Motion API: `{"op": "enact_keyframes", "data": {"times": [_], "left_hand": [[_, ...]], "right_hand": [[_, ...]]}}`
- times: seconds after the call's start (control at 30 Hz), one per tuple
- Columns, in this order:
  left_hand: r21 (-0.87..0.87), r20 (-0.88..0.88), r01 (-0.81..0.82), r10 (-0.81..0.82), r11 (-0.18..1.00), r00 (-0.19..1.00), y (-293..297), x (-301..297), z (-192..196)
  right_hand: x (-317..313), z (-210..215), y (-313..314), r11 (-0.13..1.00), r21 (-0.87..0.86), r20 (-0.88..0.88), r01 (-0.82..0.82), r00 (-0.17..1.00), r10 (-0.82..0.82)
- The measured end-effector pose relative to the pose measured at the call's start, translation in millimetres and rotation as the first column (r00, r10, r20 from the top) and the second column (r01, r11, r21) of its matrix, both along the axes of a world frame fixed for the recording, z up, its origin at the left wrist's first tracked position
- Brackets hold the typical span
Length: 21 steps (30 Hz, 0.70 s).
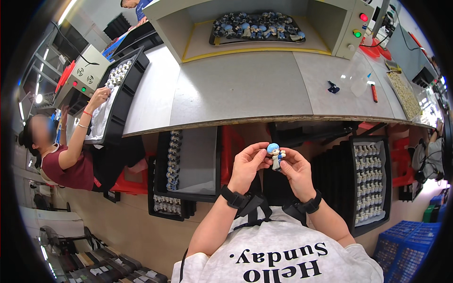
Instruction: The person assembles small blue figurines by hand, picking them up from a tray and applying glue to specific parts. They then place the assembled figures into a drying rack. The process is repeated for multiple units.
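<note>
A small figurine (276, 158) with light blue hair and a white and blue body is held upright between both hands, in front of my chest. My left hand (248, 165) pinches it from the left near its head and side. With thumb and fingers, my right hand (296, 170) grips its right side and lower body. Parts of the figurine are hidden behind the fingertips. Black straps circle both my wrists.
Ahead is a grey workbench (236, 89) with an open-fronted box machine (198, 33) holding a tray of blue-haired figurines (257, 29). Black crates with figurine parts stand left (193, 188) and right (370, 181). A co-worker (71, 155) reaches into another crate (113, 122) at the left.
</note>
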<state>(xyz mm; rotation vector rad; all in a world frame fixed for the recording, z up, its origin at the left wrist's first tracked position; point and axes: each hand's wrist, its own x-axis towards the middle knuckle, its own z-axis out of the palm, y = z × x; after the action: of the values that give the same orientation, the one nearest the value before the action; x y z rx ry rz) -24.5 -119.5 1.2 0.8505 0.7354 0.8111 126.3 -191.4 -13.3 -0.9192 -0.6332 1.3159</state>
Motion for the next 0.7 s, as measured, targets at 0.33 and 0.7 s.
{"op": "enact_keyframes", "data": {"times": [0.33,0.7], "left_hand": [[-0.038,-0.056,0.023,-0.026,0.999,0.998,1.2,-1.9,0.8],[-0.082,0.046,0.019,-0.016,0.996,0.999,0.5,-3.0,-5.7]], "right_hand": [[-10.3,3.9,-0.9,0.983,0.159,0.293,0.094,0.946,-0.138],[-10.7,4.0,1.3,0.962,0.245,0.585,0.123,0.773,-0.248]]}}
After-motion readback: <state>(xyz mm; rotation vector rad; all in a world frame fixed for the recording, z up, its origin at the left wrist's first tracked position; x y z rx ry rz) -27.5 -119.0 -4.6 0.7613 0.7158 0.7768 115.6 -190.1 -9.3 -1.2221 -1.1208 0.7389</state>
